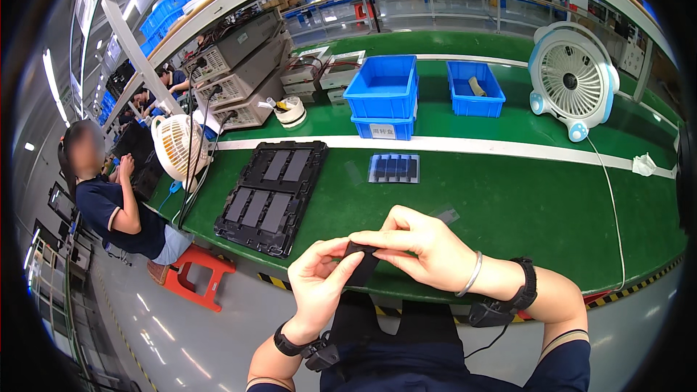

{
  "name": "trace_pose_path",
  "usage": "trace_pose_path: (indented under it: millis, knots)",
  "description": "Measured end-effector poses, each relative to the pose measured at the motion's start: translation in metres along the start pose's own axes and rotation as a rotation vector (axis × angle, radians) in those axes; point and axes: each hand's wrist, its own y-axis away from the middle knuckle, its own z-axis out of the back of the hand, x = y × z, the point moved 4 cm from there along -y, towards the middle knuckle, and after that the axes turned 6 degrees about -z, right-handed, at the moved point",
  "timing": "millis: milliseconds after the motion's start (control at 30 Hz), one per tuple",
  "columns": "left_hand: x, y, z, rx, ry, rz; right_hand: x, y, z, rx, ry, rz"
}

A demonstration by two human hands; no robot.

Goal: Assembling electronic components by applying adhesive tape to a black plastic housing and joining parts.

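Currently holding a flat black piece point(364, 268) at lower centre of the frame, by the near edge of the green table point(523, 218). Pinching its left side between thumb and curled fingers of the left hand point(317, 279); gripping its upper right part with nearly closed fingertips of the right hand point(428, 248). Left of centre, can see a black tray point(270, 184) with five dark grey rectangles point(276, 212) in its recesses. Above centre, can make out two stacked blue bins point(380, 106) and, further right, another blue bin point(475, 107) containing a beige roll point(477, 87).
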Motion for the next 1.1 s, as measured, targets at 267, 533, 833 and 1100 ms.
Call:
trace_pose_path:
  millis: [267, 533, 833, 1100]
  knots:
    - [-0.008, -0.002, 0.010, -0.079, 0.168, -0.037, 0.021, 0.002, 0.015, -0.075, 0.028, 0.103]
    - [-0.011, -0.005, 0.009, -0.014, 0.176, -0.028, -0.012, -0.004, 0.015, -0.012, -0.654, -0.491]
    - [-0.005, -0.001, -0.004, 0.017, 0.113, 0.063, -0.020, 0.003, -0.002, 0.044, -0.689, -0.502]
    - [-0.004, -0.001, -0.015, 0.142, -0.018, 0.058, -0.035, 0.008, -0.012, -0.113, -0.579, -0.467]
